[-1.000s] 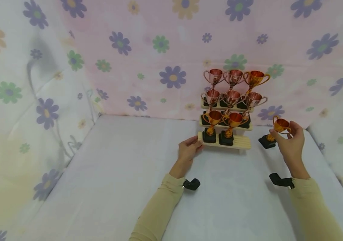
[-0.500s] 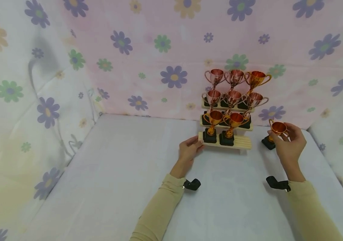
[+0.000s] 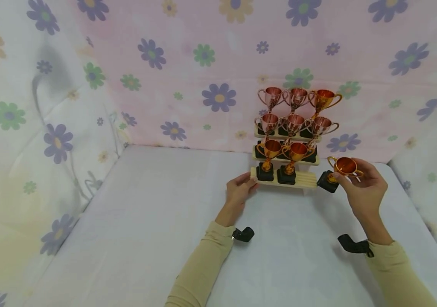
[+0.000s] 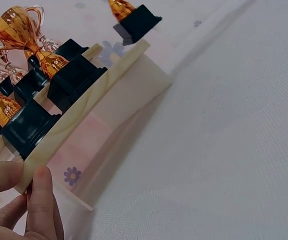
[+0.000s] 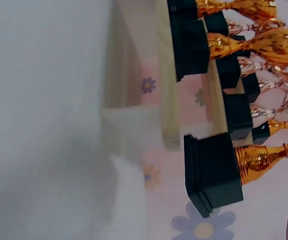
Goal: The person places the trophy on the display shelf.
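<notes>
Flowered pink cloth (image 3: 203, 64) backs a white table (image 3: 157, 221).

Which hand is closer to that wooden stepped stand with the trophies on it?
Left. The left hand touches the wooden stand at its front left corner; the right hand holds a gold trophy just off its right end.
</notes>
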A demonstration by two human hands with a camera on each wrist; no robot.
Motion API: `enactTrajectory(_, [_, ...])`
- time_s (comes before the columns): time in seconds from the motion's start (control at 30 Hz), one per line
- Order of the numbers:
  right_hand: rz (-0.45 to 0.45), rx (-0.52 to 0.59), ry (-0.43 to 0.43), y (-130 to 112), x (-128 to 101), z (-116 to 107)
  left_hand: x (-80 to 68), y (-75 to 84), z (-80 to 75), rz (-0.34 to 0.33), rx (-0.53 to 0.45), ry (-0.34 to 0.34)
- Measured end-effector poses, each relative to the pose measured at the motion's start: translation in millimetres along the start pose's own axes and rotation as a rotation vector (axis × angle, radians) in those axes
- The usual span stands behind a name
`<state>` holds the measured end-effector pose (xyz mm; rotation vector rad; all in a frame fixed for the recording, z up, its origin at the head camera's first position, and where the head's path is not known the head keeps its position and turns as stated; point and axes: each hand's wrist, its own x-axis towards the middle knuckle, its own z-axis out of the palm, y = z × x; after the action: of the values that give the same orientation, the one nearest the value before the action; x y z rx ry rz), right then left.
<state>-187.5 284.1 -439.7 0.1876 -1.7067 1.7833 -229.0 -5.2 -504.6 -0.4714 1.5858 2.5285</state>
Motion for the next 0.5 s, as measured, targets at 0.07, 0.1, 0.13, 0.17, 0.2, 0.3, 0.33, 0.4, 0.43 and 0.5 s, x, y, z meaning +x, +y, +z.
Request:
enactTrajectory(0.07, [-0.018,0.01,-0.034,-3,0,4,1.0,-0.3,-0.8,0.007,-0.004,-0.002])
enactTrajectory(0.1, [-0.017,0.008,-0.05,-4,0,6,1.5,-0.4,-1.2,0.007,-0.002,-0.005])
enactTrajectory(0.13, [-0.01,0.01,-0.068,-5,0,8,2.0,-0.6,-1.5,0.009,-0.002,-0.007])
enactTrajectory(0.17, [0.0,0.003,-0.087,-6,1,10,2.4,-0.8,-1.7,0.01,-0.001,-0.008])
enactTrajectory(0.2, [0.016,-0.01,-0.107,-6,1,12,2.5,-0.8,-1.9,0.011,0.001,-0.009])
enactTrajectory(0.3, [0.069,-0.007,-0.171,-5,2,18,2.2,-1.2,-2.0,0.019,0.004,-0.004])
enactTrajectory(0.33, [0.078,-0.014,-0.189,-3,2,19,1.6,-1.2,-1.8,0.021,0.004,-0.001])
enactTrajectory(0.4, [0.094,-0.008,-0.21,0,4,22,0.5,-1.1,-1.5,0.027,0.01,-0.002])
enactTrajectory(0.43, [0.097,-0.004,-0.218,2,5,24,-0.1,-1.2,-1.6,0.027,0.014,-0.002])
enactTrajectory(0.5, [0.095,0.007,-0.235,6,7,25,-0.7,-1.7,-1.7,0.022,0.018,-0.005])
